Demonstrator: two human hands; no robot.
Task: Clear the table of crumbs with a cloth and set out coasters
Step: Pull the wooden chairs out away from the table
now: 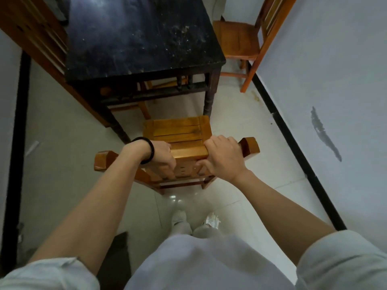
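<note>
While both hands, left (162, 154) and right (223, 155), gripped the chair (184, 132), crumbs (184, 30) lay unwiped on the counter (134, 38).

Both bare forearms reach forward and down, sleeves rolled above elbows. Left hand (160, 155) fingers curl over the chair's top rail (188, 152); dark band on wrist. Right hand (223, 158) grips the same rail, thumb underneath, knuckles up.

table (134, 38): black top, being speckled with pale crumbs
chair (180, 130): orange-brown wood
wristband (146, 150): black
floor (240, 122): pale glossy tiles
skirting (293, 143): black
sleeves (343, 260): white
</note>
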